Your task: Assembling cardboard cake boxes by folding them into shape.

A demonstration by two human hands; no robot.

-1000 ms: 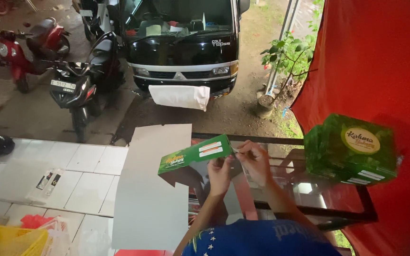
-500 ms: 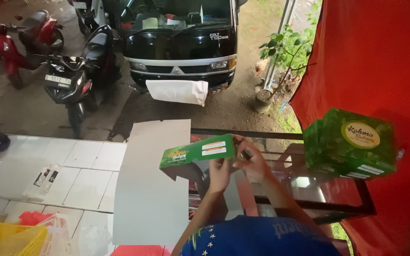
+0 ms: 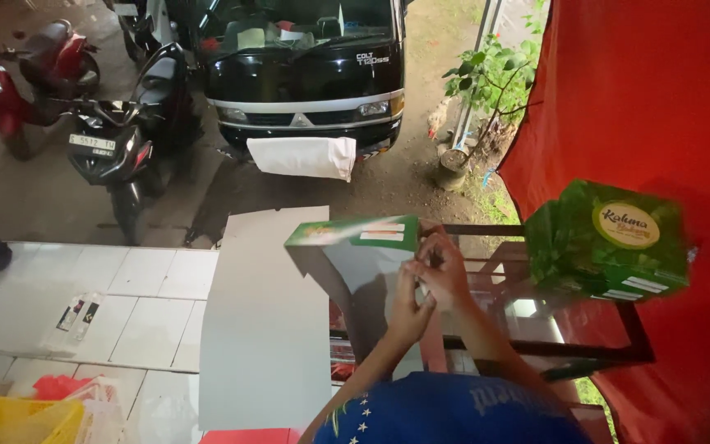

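A half-folded cardboard box (image 3: 355, 234), green outside and white inside, is held up in front of me above the glass table (image 3: 585, 349). My left hand (image 3: 408, 306) pinches the white flap at the box's right end from below. My right hand (image 3: 447, 265) grips the same end from above, its fingers touching the left hand. A finished green box (image 3: 610, 238) with a round yellow label stands on the table to the right, apart from both hands.
A stack of flat white cardboard sheets (image 3: 265, 329) lies on the white tiled ledge (image 3: 125, 304) at left. A red cloth (image 3: 659, 99) hangs at right. Beyond stand a black truck (image 3: 306, 74), motorbikes (image 3: 125, 140) and a potted plant (image 3: 486, 82). A yellow container (image 3: 10, 419) sits bottom left.
Both hands stay at the box's right end and have drawn closer together. The box has shifted slightly up and to the right.
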